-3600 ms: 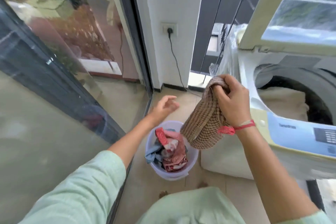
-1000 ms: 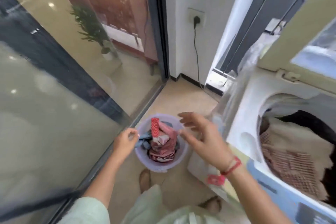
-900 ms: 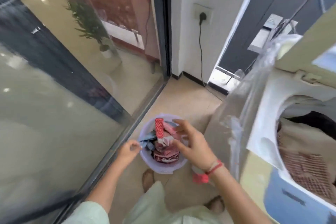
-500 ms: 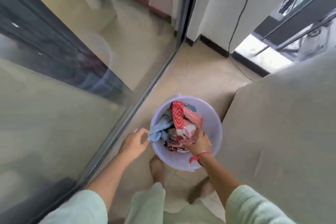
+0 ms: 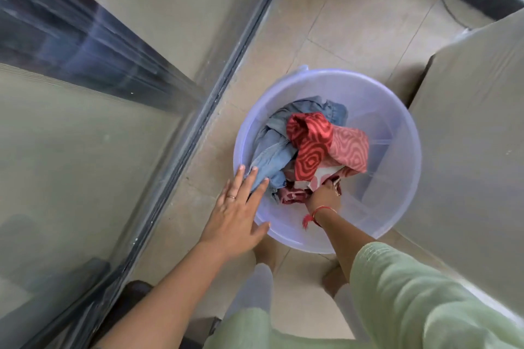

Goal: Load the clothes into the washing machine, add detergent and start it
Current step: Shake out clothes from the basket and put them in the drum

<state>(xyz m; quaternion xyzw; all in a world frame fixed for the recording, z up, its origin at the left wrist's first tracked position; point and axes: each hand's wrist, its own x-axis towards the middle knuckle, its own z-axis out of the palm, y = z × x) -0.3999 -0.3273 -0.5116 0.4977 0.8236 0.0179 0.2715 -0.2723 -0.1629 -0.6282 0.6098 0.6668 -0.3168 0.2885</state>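
The red swirl-patterned cloth (image 5: 314, 147) lay heaped in the translucent lilac plastic tub (image 5: 397, 110), directly ahead of the right hand (image 5: 323, 195), whose fingers were buried in its near edge (grip hidden). The left hand (image 5: 236, 212) was spread flat on the rim, beside the pale blue denim garment (image 5: 272, 156).

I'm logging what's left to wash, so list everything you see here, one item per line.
Bucket: one, translucent lilac, on the floor.
Denim garment: one, pale blue, left side of the bucket.
Patterned cloth: one, red and pink swirls, atop the pile.
Glass door: one, reflective, left.
Washing machine side: one, grey-beige, right.
Left hand: open, over the bucket rim.
Right hand: inside, gripping the patterned cloth.
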